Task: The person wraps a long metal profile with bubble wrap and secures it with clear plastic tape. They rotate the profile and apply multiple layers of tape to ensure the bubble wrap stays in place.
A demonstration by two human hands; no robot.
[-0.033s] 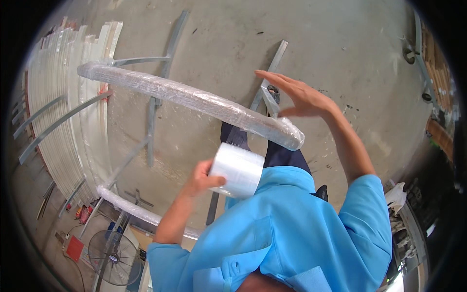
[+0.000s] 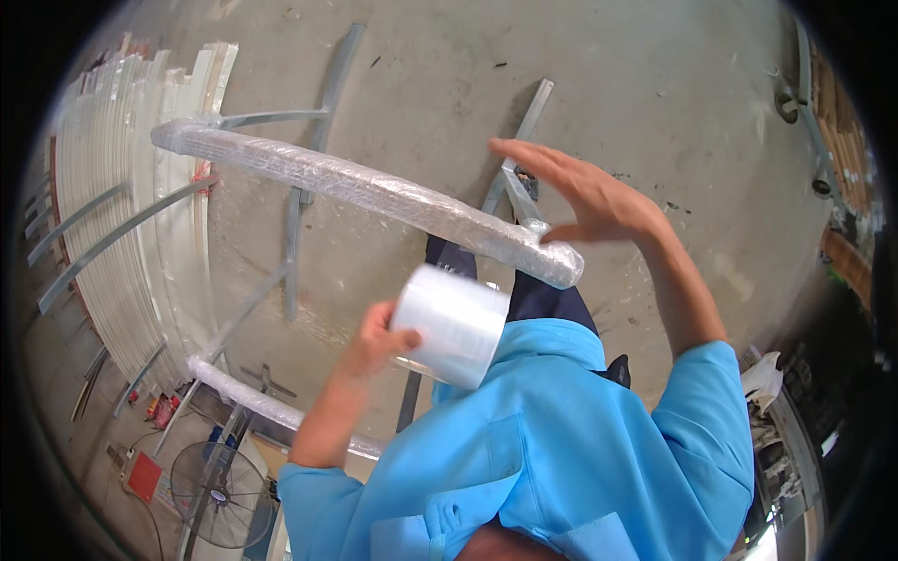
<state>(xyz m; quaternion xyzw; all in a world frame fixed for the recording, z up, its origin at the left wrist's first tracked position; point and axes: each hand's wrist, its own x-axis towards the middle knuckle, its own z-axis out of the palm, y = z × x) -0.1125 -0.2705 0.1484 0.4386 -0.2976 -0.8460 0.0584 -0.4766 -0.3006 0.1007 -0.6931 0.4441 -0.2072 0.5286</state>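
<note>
My left hand [image 2: 369, 343] grips a wide roll of clear stretch film [image 2: 454, 325] at its left end, with the thumb on its side. The roll is tilted in front of my shirt and slightly blurred. A long bundle wrapped in clear film [image 2: 355, 187] slants across from the far left to the near right, beyond the roll. Above its right end is my right hand [image 2: 589, 196], fingers stretched out together and thumb apart. The thumb overlaps the wrapped end; whether it touches cannot be told. Nothing shows in that hand.
Metal stands [image 2: 292, 248] hold the bundle up, with another support [image 2: 524, 140] near its right end. Many pale long strips [image 2: 131, 215] lie stacked at the left. A second wrapped length [image 2: 248, 397] lies nearer me, by a fan [image 2: 220, 494]. Brown boards [image 2: 847, 159] stand far right.
The film roll and my left hand have shifted slightly left, and the roll has tilted a little more. My right hand has come slightly nearer to me, over the bundle's end.
</note>
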